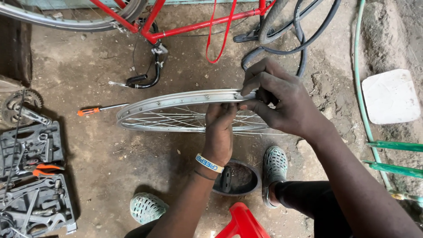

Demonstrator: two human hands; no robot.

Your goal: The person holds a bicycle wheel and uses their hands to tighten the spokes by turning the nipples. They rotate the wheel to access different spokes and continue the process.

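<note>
The bicycle wheel rim (pixel 176 99), spoked and without a tyre, is held on edge above the dirt floor (pixel 97 145). The left hand (pixel 219 132) is closed on the near side of the rim from below. The right hand (pixel 282 99) grips the rim's upper right edge, fingers curled over it. An orange-handled screwdriver (pixel 99 109) lies on the floor just left of the rim. A grey tool case (pixel 33 176) lies open at far left, and a red bicycle frame (pixel 189 24) stands beyond the rim.

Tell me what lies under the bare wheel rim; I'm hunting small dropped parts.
Under the wheel rim, bare dirt floor shows between the spokes, with no loose parts visible. The left hand and right hand cover the ground beneath the rim's right part.
</note>
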